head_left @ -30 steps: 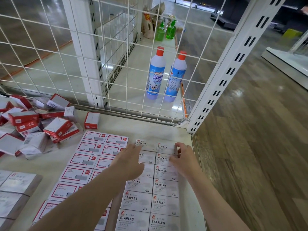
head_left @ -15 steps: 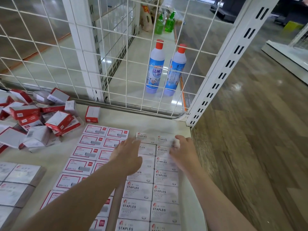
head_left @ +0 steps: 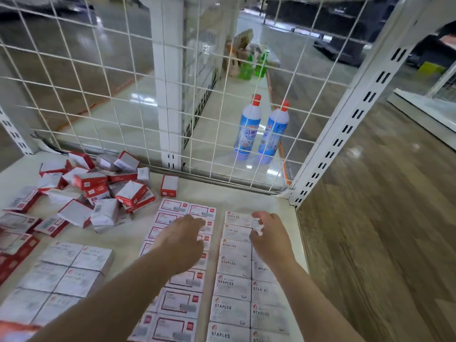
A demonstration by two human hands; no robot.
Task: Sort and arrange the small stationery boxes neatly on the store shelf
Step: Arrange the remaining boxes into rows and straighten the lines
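Left hand (head_left: 183, 239) has slid left off the staples boxes (head_left: 233, 265) onto the red-framed boxes (head_left: 181, 301), fingers flat and spread. Right hand (head_left: 270, 234) stays at the staples rows' far end, fingers curled; grip unclear. Staples rows look squared; loose pile (head_left: 93, 191) far left remains unsorted.

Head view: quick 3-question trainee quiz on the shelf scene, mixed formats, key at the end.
1. True or false: the red boxes at the left lie in a loose heap.
2. Which hand is over the STAPLES boxes? A) left hand B) right hand
3. Fill in: behind the wire grid stand two blue ___ with red caps.

Key: 1 true; 2 B; 3 bottles.
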